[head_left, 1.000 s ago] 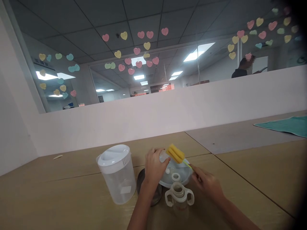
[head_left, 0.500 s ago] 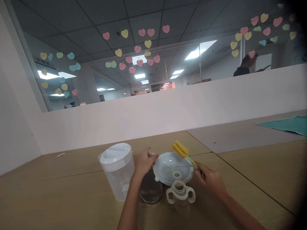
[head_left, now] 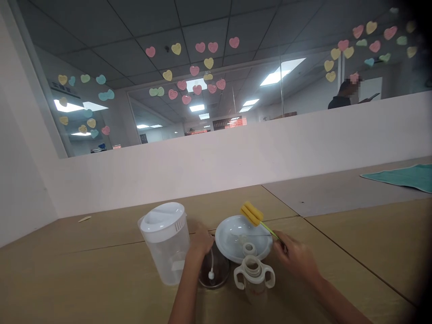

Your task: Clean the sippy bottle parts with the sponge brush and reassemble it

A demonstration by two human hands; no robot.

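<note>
My right hand (head_left: 293, 252) is closed on the green handle of a brush with a yellow sponge head (head_left: 251, 213), raised above the right side of a white bowl (head_left: 229, 231). A ring-shaped part (head_left: 249, 249) lies at the bowl's near edge. My left hand (head_left: 201, 243), blurred, is over a dark round dish (head_left: 216, 265); a thin white tube with a small weighted end (head_left: 211, 275) hangs from its closed fingers. In front of the bowl stands a clear bottle with two handles (head_left: 255, 279), its top open.
Left of my left hand stands a clear pitcher with a white lid (head_left: 165, 243). A teal cloth (head_left: 405, 176) lies at the far right. Behind the table (head_left: 84, 279) are a low white wall and a window; a person (head_left: 340, 95) shows through it.
My left hand has moved from the bowl's left rim down and left over the dark dish, and the white tube now shows below it. The sponge head has shifted slightly left and down.
</note>
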